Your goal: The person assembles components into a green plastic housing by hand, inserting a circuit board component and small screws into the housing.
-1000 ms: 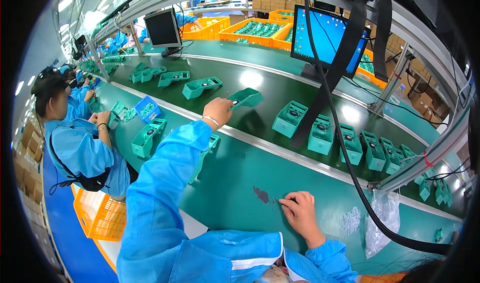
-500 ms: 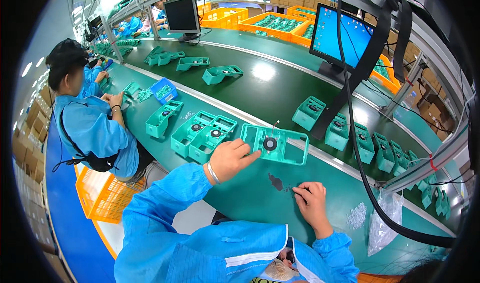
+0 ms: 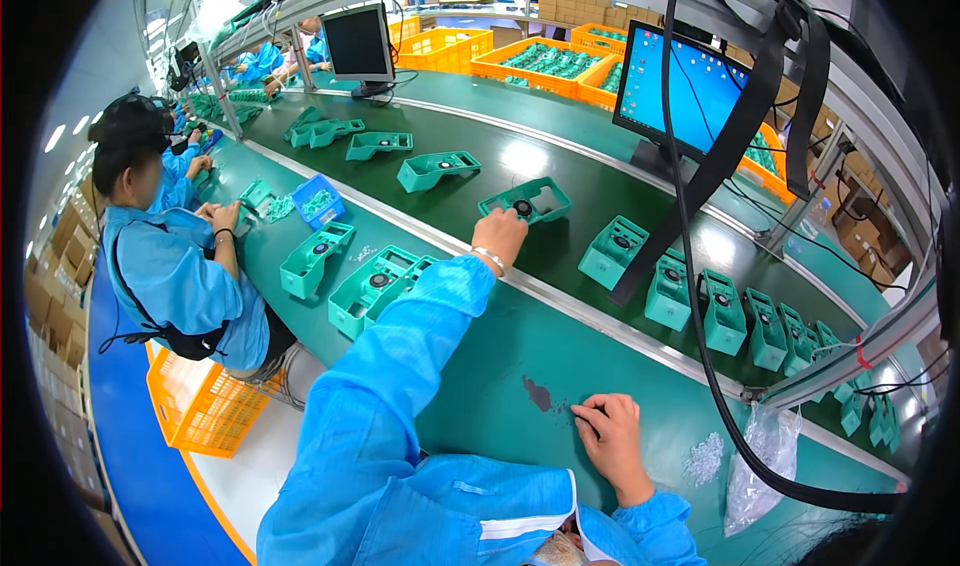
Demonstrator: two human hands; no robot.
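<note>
My left hand [image 3: 500,237] reaches out over the dark green belt, its fingers closed on the near edge of a green plastic housing [image 3: 549,202] with a round black speaker-like part [image 3: 523,209] in it. My right hand [image 3: 612,444] rests on the green bench, fingers curled and thumb against the index finger; whatever they pinch, if anything, is too small to make out. Beside it lies a dark patch of tiny black pieces [image 3: 537,394]. Nearer my left arm stand similar green housings [image 3: 362,296], one partly hidden by my sleeve, and another housing [image 3: 318,258] to their left.
More housings [image 3: 437,171] sit along the belt [image 3: 470,136], several in a row at right [image 3: 724,311]. Small clear pieces [image 3: 704,458] lie by a plastic bag [image 3: 762,471]. A black cable [image 3: 690,266] hangs ahead. At left, a co-worker [image 3: 175,256] sits near a blue bin [image 3: 318,202].
My left hand has carried the green housing away from me, from above the bench onto the belt area. My right hand stays nearly in place.
</note>
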